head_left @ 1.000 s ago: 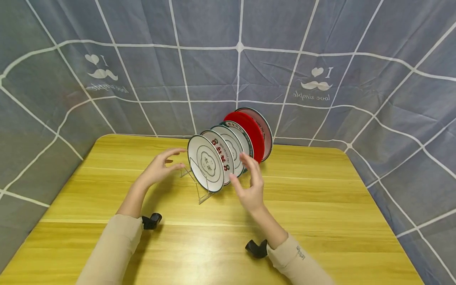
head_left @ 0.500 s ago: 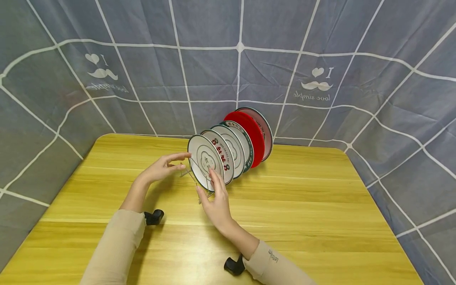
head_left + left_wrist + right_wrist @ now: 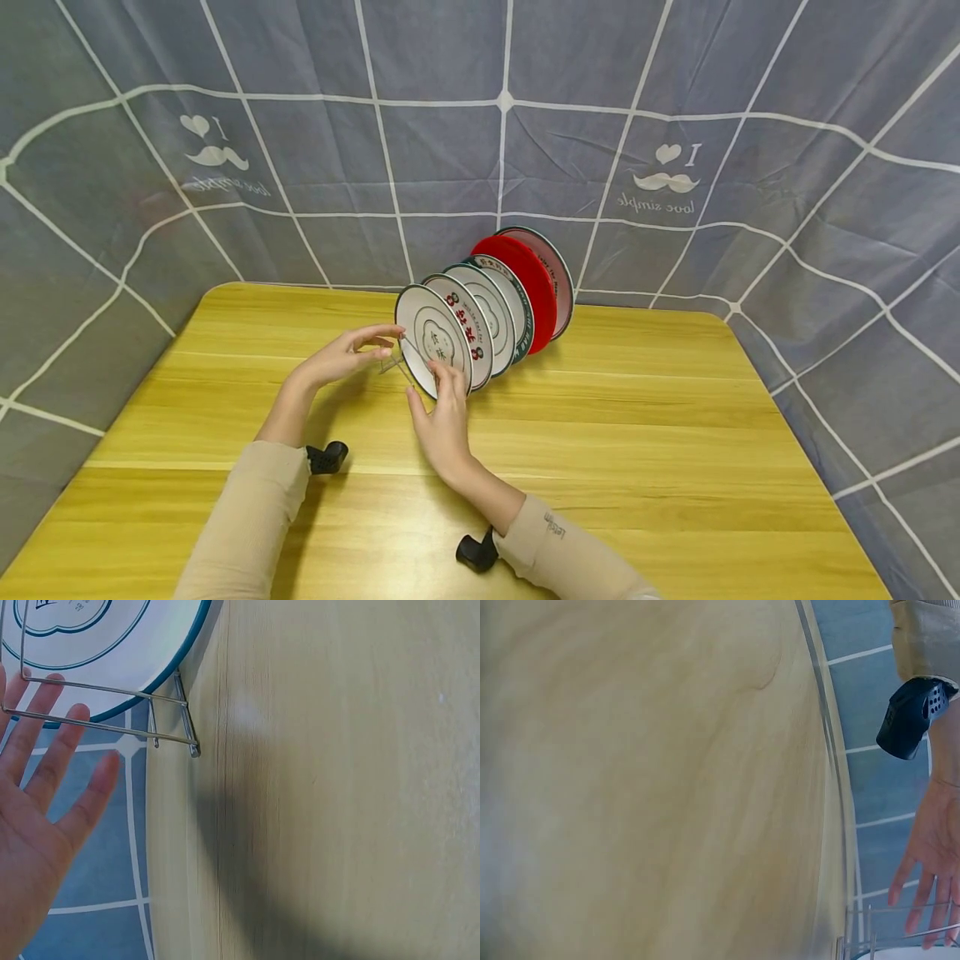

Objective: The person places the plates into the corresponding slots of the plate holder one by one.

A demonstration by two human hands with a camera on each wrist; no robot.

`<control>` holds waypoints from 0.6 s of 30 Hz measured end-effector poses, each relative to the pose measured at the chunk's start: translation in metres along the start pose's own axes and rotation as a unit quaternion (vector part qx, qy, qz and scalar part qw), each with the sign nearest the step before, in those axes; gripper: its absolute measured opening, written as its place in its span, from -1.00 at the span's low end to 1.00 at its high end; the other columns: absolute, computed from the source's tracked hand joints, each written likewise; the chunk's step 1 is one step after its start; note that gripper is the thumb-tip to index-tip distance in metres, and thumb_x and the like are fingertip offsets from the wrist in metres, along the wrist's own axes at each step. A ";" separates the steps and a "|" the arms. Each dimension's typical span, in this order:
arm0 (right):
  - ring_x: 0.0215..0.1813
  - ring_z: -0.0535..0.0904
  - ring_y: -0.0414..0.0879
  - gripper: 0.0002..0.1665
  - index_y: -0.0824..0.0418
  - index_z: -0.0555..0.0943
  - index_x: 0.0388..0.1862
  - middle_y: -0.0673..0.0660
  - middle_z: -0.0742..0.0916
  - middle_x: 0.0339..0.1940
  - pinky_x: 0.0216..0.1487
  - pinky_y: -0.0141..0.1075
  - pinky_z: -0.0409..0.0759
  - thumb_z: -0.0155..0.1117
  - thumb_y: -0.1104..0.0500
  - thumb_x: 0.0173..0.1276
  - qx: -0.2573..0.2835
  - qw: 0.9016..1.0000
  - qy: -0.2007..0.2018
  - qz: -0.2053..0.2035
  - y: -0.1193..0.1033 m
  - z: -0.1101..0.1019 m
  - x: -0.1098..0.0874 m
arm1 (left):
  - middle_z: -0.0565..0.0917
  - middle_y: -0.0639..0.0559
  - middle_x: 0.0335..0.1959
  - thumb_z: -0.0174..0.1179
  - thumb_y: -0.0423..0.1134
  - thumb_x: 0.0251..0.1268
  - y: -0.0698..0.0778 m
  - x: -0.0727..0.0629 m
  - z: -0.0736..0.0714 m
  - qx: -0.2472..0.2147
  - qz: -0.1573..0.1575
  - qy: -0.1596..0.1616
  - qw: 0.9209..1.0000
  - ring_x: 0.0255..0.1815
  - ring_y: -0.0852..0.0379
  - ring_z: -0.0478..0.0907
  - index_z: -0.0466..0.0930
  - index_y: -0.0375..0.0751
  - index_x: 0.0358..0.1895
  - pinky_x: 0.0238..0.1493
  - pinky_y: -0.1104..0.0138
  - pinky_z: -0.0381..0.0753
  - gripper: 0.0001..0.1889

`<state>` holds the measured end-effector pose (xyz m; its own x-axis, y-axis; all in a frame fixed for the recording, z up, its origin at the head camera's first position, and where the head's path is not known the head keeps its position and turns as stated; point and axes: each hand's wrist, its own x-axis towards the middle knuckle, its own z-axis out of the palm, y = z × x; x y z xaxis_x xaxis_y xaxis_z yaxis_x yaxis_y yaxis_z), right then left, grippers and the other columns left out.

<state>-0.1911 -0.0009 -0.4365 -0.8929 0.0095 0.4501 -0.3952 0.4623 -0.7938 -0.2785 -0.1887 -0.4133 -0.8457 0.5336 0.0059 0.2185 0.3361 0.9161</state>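
A wire plate rack [image 3: 390,363] holds several round plates standing on edge in a row. The front plate [image 3: 422,321] is white with a dark rim and printed characters. My left hand [image 3: 339,357] is at the rack's left end, thumb and fingers apart. In the left wrist view its fingers [image 3: 46,769] extend behind the wires [image 3: 97,688], near the plate's green rim. My right hand [image 3: 442,427] is in front of the front plate, thumb and bent fingers spread over the rack's near end, whose wires are hidden there. The right wrist view shows my left hand [image 3: 936,840], fingers straight.
Behind the front plate stand other white plates, one with red characters [image 3: 463,321]. Farther back are a red plate [image 3: 536,292] and a pinkish one [image 3: 561,279], close to the grey checked curtain [image 3: 450,158]. Everything rests on a wooden table [image 3: 637,433].
My right hand has moved left, from beside the row of plates to the rack's near end. My left hand has shifted slightly right toward the rack. The plates have not moved.
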 end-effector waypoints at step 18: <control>-0.04 0.50 0.07 -0.59 0.39 0.43 0.01 0.22 0.49 -0.06 0.06 -0.28 0.51 0.26 0.35 0.18 0.031 0.999 -0.024 0.009 0.007 -0.032 -0.010 | 0.45 -0.25 0.12 0.12 -0.33 0.26 0.011 -0.012 0.028 -0.007 0.012 0.030 0.999 0.11 -0.23 0.38 0.37 -0.33 0.16 0.08 0.05 0.39 -0.60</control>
<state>-0.1785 0.0310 -0.4335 -0.9092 -0.0263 0.4155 -0.3894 0.4064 -0.8265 -0.2526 -0.1697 -0.4150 -0.8676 0.4946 0.0515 0.2332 0.3132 0.9206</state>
